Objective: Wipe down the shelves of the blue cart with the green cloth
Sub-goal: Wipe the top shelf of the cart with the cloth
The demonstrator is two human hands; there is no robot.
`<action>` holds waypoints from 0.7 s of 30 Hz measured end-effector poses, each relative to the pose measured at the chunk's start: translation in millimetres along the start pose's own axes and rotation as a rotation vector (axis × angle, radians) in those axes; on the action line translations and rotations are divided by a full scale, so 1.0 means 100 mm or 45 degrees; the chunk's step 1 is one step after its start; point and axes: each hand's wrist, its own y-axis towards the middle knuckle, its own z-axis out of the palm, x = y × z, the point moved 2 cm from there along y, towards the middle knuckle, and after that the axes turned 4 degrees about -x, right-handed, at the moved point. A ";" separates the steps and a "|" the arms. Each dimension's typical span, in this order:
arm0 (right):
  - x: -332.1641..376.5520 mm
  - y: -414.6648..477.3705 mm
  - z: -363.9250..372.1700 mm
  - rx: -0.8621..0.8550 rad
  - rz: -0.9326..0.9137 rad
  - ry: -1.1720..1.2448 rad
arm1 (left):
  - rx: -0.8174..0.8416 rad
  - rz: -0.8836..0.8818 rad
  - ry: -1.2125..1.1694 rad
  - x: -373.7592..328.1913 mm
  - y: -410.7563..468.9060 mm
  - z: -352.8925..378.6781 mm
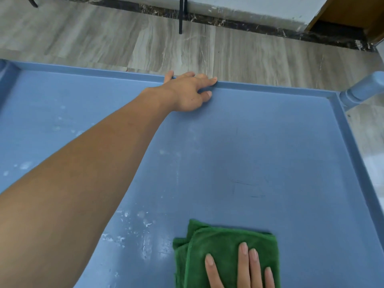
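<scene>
The top shelf of the blue cart fills most of the view, a flat tray with a low raised rim on the far, left and right sides. The left hand reaches across the shelf to the far rim: its fingers curl over the rim's top edge and the thumb presses against the inner face, so the hand grips the rim. The left forearm lies diagonally over the left half of the shelf, from the lower left corner of the view up to the hand. The green cloth lies folded on the shelf at the near edge of the view, right of centre, with overlapping layers visible on its left side. The right hand rests flat on top of the cloth, four fingers extended and slightly spread, pressing down rather than pinching; the palm is cut off by the bottom of the view. Whitish spots and smears mark the shelf surface just left of the cloth, and fainter ones sit near the left edge. The area beyond the cloth, toward the far rim, shows only faint scuffs. A rounded blue post stands at the far right corner of the cart. Beyond the rim is a grey wood-pattern floor, a dark skirting strip and a thin black leg.
</scene>
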 end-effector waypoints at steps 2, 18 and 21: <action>0.00 -0.02 0.02 -0.045 0.063 -0.017 | -0.031 -0.021 0.005 0.06 -0.01 -0.07; 0.27 1.87 0.28 0.177 0.079 0.394 | -0.247 -0.081 -0.154 0.33 -0.16 -0.20; 0.36 2.52 0.47 0.232 0.087 0.420 | -0.251 -0.087 -0.166 0.33 -0.16 -0.21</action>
